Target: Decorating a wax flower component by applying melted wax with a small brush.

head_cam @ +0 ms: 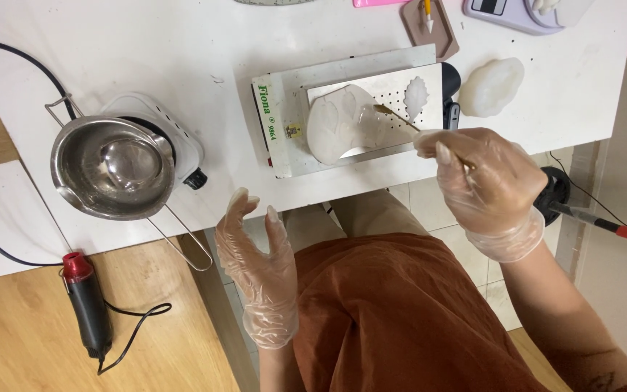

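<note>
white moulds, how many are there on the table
3: a large mould on the metal plate, a small leaf-shaped one at the plate's far right, and one on the table beside it. More may lie beyond the frame.

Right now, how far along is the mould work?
Done: white mould sits on the perforated plate. In hand: right hand pokes a thin stick into it; left hand is free. Left: steel pot on the small burner looks empty.
</note>
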